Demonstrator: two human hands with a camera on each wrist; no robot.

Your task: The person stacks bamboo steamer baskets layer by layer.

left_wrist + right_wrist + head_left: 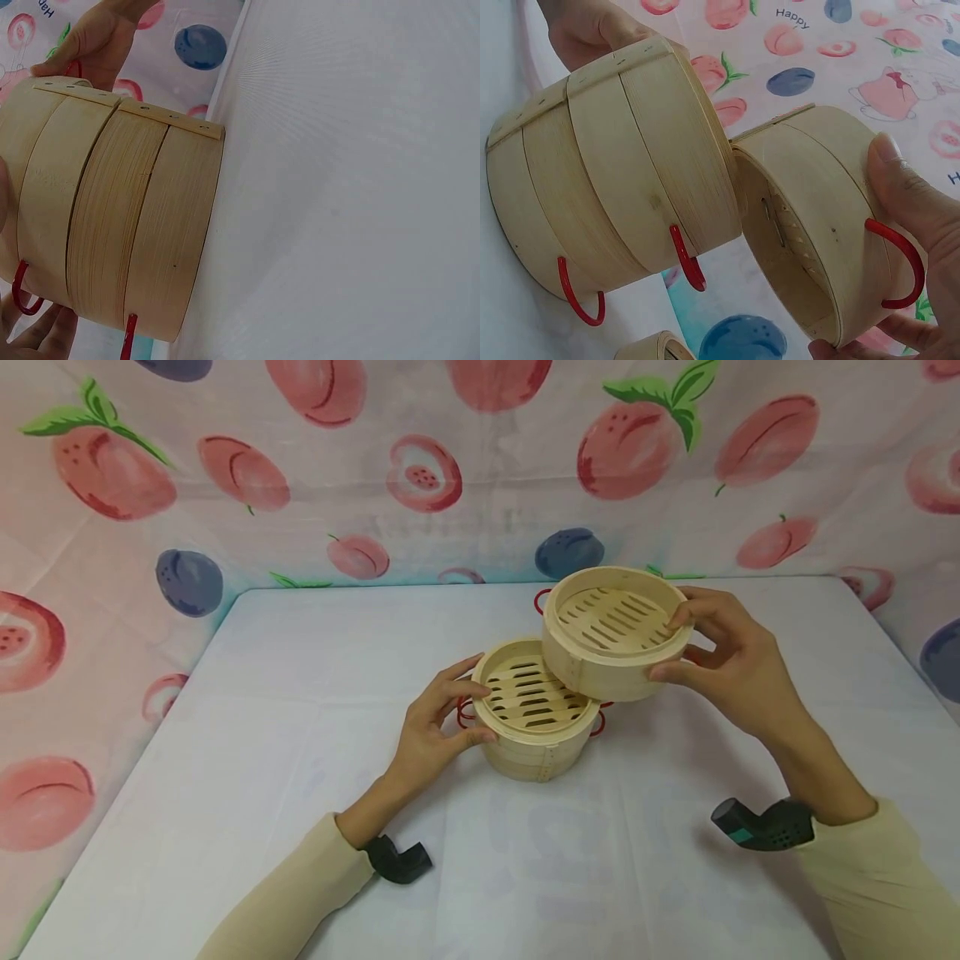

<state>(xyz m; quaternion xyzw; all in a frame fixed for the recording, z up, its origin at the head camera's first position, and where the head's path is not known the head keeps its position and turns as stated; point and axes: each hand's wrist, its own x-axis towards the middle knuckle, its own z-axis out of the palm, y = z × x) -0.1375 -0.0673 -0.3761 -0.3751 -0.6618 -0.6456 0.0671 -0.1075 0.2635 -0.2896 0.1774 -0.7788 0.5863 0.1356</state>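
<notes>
Two bamboo steamer baskets (pixel 517 756) stand stacked on the table, slats showing in the upper one. My left hand (pixel 435 718) grips the upper rim from the left, thumb in front and fingers behind. Up and to the right, my right hand (pixel 738 652) holds another bamboo steamer basket (pixel 611 672) by its right side. This held basket is tilted, and its lower left edge overlaps the stack's rim. In the right wrist view, its open underside faces the stack, and a red handle (pixel 913 259) sits between thumb and fingers.
The white table (pixel 337 635) runs back to a fruit-print cloth (pixel 510 468) hanging behind it. Part of another round bamboo piece (pixel 649 349) shows at the bottom of the right wrist view. Red loop handles (pixel 564 277) stick out from the stack's sides.
</notes>
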